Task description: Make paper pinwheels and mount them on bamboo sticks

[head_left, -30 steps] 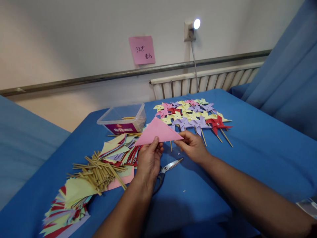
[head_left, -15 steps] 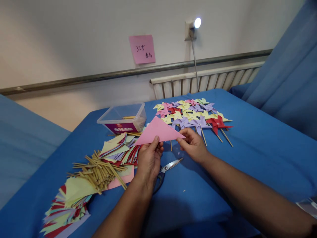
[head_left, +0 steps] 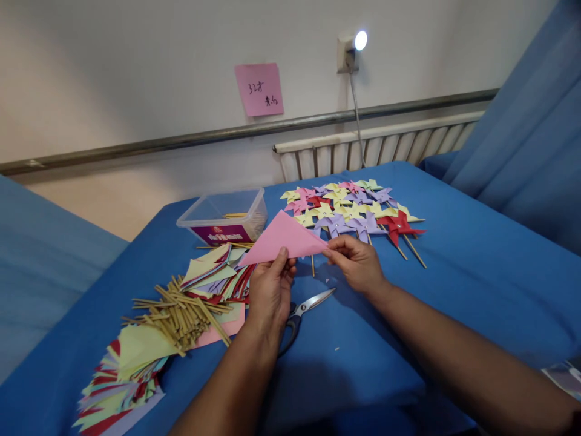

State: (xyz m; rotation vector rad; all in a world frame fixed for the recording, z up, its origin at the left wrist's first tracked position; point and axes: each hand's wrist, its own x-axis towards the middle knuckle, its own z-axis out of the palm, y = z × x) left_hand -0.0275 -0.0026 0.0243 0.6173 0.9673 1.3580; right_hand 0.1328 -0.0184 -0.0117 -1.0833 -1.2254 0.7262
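Observation:
A pink sheet of paper (head_left: 284, 237), folded into a triangle, is held above the table between both hands. My left hand (head_left: 273, 284) pinches its lower edge, thumb on top and fingers beneath. At the paper's right corner, my right hand (head_left: 356, 260) is closed with thumb and fingertips on the tip. Scissors (head_left: 303, 315) with dark handles lie on the blue cloth just below the hands, their blades pointing right and partly spread. Part of one handle is hidden behind my left wrist.
Finished paper pinwheels (head_left: 336, 224) on sticks lie at the back. To the left are a clear plastic box (head_left: 218, 218), colored paper sheets (head_left: 218, 275), a pile of wooden sticks (head_left: 181, 318) and a fanned paper stack (head_left: 122, 387). A pink note (head_left: 258, 89) is on the wall.
The pink paper has shifted slightly left, and its right corner now sits deeper in my right hand's fingertips, looking bent. My left hand keeps its pinch.

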